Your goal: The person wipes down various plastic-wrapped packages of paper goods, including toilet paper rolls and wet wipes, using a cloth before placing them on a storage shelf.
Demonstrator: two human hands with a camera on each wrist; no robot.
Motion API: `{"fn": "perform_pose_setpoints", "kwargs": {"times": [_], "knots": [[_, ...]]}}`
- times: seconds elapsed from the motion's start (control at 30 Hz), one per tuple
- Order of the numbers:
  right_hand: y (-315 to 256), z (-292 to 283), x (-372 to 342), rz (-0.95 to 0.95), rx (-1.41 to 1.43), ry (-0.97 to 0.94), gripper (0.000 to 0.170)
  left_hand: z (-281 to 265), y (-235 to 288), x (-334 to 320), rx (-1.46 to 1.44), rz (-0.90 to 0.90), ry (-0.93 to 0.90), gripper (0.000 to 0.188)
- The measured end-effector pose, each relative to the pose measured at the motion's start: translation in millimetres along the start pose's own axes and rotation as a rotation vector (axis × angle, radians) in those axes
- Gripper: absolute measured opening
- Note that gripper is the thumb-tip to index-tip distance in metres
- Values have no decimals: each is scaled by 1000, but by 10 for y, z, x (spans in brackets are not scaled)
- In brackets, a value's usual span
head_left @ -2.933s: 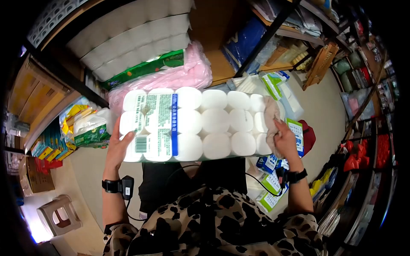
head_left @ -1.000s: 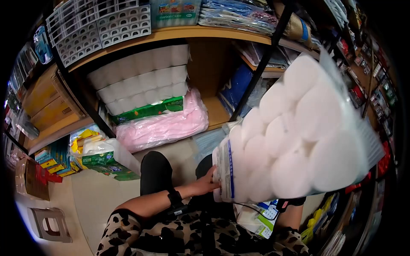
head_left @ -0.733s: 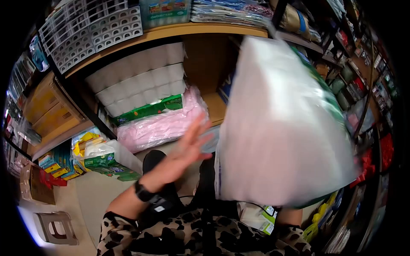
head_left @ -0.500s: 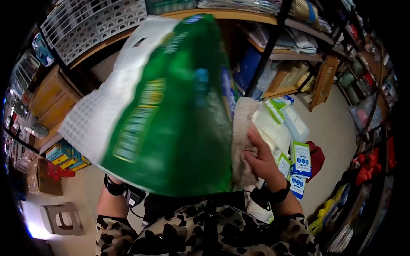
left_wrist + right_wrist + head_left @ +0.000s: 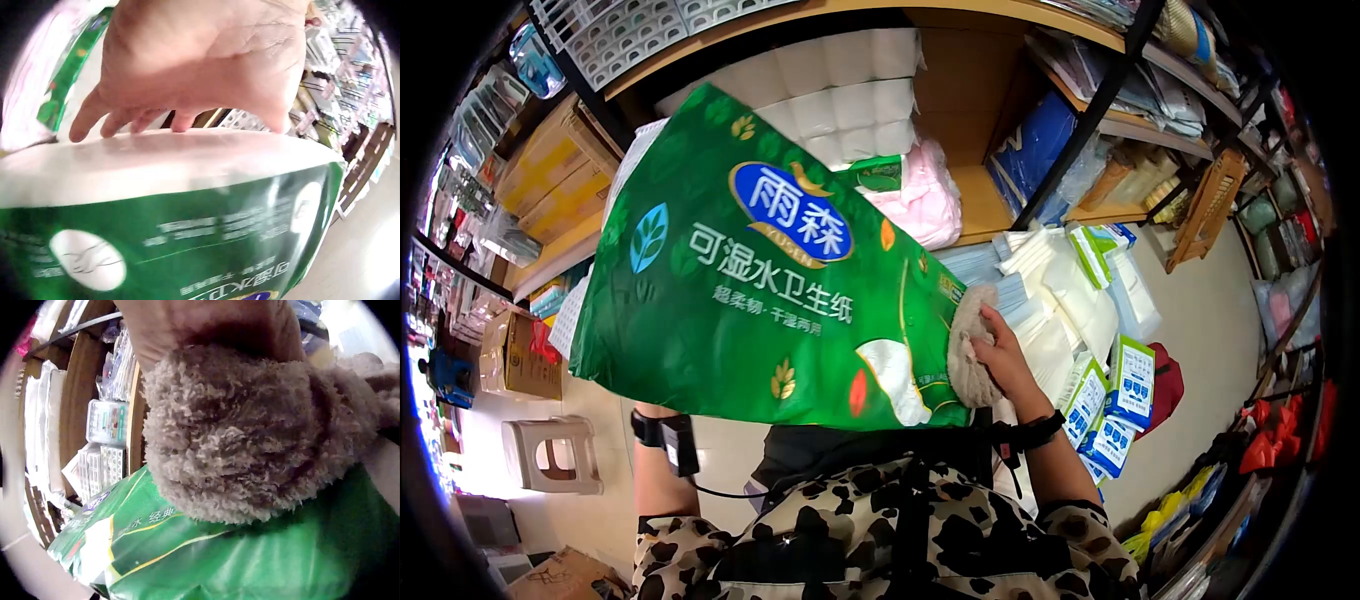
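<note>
A big green pack of toilet paper (image 5: 730, 270) fills the middle of the head view, held up and tilted, printed side towards me. My left hand (image 5: 206, 56) is mostly hidden behind its lower left side in the head view. In the left wrist view its fingers are spread and extended, their tips against the pack's white side. My right hand (image 5: 1005, 360) grips a fluffy grey-brown cloth (image 5: 972, 345) and holds it against the pack's right end. In the right wrist view the bunched cloth covers most of the fingers.
Behind the pack, a shelf holds stacked white rolls (image 5: 830, 95) and a pink bundle (image 5: 930, 195). White sheets (image 5: 1060, 320) and blue-white packets (image 5: 1130, 385) lie on the floor at right. A stool (image 5: 553, 455) stands at left; crowded racks line the right side.
The pack has turned over from its white rolls to its green printed front, after swinging right and back left. The left hand let go mid-turn and is now back at it.
</note>
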State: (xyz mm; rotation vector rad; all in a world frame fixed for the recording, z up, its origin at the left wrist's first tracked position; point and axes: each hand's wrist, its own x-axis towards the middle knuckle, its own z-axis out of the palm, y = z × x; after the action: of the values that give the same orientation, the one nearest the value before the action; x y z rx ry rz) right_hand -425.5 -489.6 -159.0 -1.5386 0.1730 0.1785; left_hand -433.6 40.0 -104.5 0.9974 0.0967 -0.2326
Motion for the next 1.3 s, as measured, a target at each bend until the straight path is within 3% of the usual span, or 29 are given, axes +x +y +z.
{"fn": "perform_pose_setpoints", "kwargs": {"times": [0.17,0.27,0.37,0.47,0.5,0.57,0.67,0.77,0.8,0.9,0.97,1.07,1.13,1.2,1.3], "knots": [[200,157,179,-151,-377,1,64,-519,487,-380,80,98,107,40],[182,171,239,-202,-375,-19,65,-702,718,-578,131,106,136,38],[-88,236,156,-12,-57,-14,67,-882,741,-690,156,74,168,37],[-27,172,232,79,23,40,69,-1106,383,-730,111,86,325,40],[-90,167,214,118,42,58,68,-938,323,-630,130,127,266,49],[-511,93,198,111,-67,20,64,35,455,-291,159,160,272,58],[-738,-204,242,74,-149,15,59,157,406,-117,204,122,298,72],[-1100,-665,193,99,-263,-52,54,469,327,-41,129,17,118,76],[-1202,-832,160,108,-286,-80,52,485,286,-13,222,-16,120,82],[-1590,-1036,-41,195,-165,-179,50,327,221,-9,197,-85,-189,79],[-1650,-1147,-98,256,-86,-245,50,734,426,-52,397,-21,-121,67],[-1622,-1263,-45,300,-62,-293,54,967,422,83,547,-158,54,62],[-1362,-1356,15,304,-13,-246,55,1020,326,238,657,-272,133,61],[-1097,-1547,152,236,34,-172,54,1341,393,285,796,-220,169,64],[-1479,-1545,64,47,-35,85,53,1454,457,378,989,-234,176,67]]}}
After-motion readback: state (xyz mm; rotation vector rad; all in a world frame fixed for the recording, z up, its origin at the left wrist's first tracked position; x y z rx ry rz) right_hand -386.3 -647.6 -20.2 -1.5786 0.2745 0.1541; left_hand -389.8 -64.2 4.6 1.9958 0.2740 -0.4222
